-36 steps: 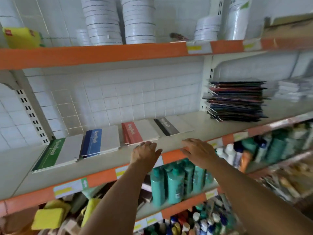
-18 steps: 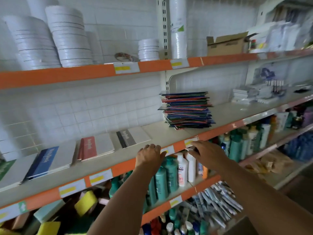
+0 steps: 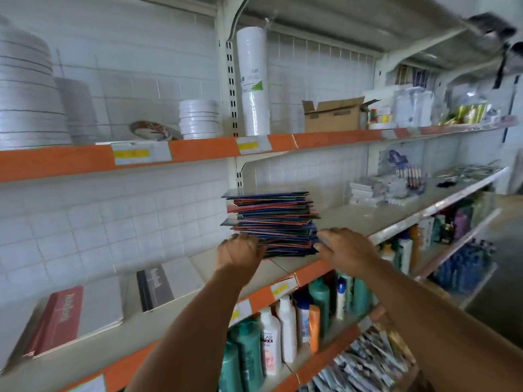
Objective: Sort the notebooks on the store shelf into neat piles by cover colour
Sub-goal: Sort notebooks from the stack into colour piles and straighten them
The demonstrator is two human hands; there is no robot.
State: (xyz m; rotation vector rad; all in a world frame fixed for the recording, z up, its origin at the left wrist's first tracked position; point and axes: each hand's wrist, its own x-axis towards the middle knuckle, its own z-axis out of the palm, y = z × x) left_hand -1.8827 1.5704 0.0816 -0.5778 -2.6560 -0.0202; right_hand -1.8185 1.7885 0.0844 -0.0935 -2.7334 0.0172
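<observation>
White stacked plates [image 3: 199,118] and an open brown cardboard box [image 3: 332,116] are kept above; teal plastic bottles [image 3: 246,355] are stocked below.

Two bare forearms, no sleeves, left hand [image 3: 239,250], right hand [image 3: 346,250], no rings or watch

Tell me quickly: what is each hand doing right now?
Left hand: open, fingers against the mixed notebook stack.
Right hand: open, reaching the stack's other side.

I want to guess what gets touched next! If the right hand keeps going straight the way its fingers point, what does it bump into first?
Most likely the mixed notebook stack; the right hand points at its lower right edge.
</observation>
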